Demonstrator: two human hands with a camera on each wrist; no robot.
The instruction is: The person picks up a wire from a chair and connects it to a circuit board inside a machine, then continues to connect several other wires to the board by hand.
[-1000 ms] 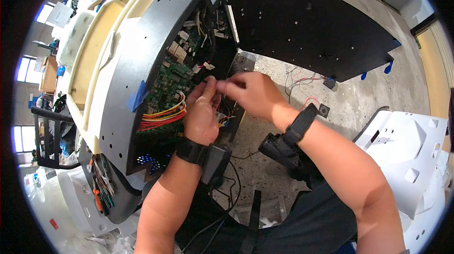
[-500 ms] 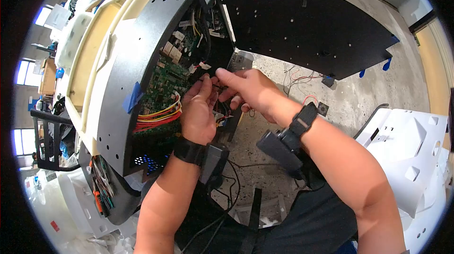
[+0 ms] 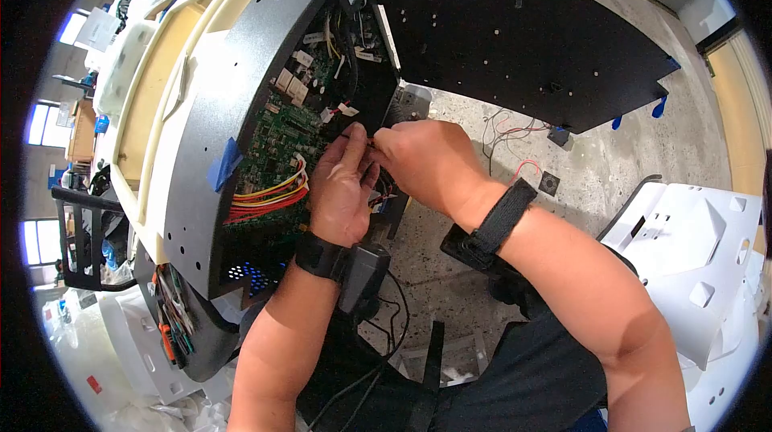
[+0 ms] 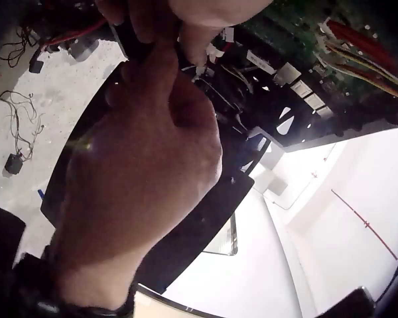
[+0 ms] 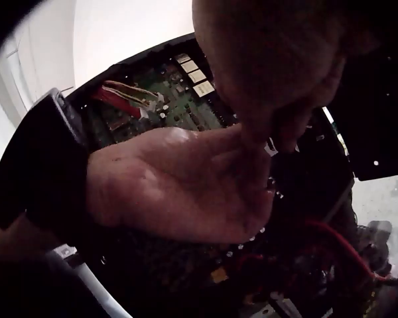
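In the head view my left hand (image 3: 339, 195) is inside the open side of a dark metal housing (image 3: 241, 62), palm up, thumb against the fingers. Between its thumb and fingers it pinches a thin wire (image 3: 371, 143), mostly hidden by the hands. From the right, my right hand (image 3: 434, 160) meets it, fingers curled and fingertips pinching the same wire close to the left thumb. Green circuit boards (image 3: 277, 139) line the housing behind the hands. A bundle of red and yellow wires (image 3: 269, 200) runs beside the left wrist. White connectors (image 3: 346, 110) sit just above the fingertips.
A large black panel (image 3: 515, 46) stands swung out at the right. On the floor lie loose wires and a small black fan (image 3: 549, 183). White molded panels (image 3: 691, 247) are at far right, hand tools (image 3: 173, 311) at lower left. Blue tape (image 3: 227, 165) marks the housing edge.
My right hand drew its fingertips slightly apart from the left half a second ago, with fingers spread, and has come back in, turned knuckles up and curled. The left hand stays nearly still.
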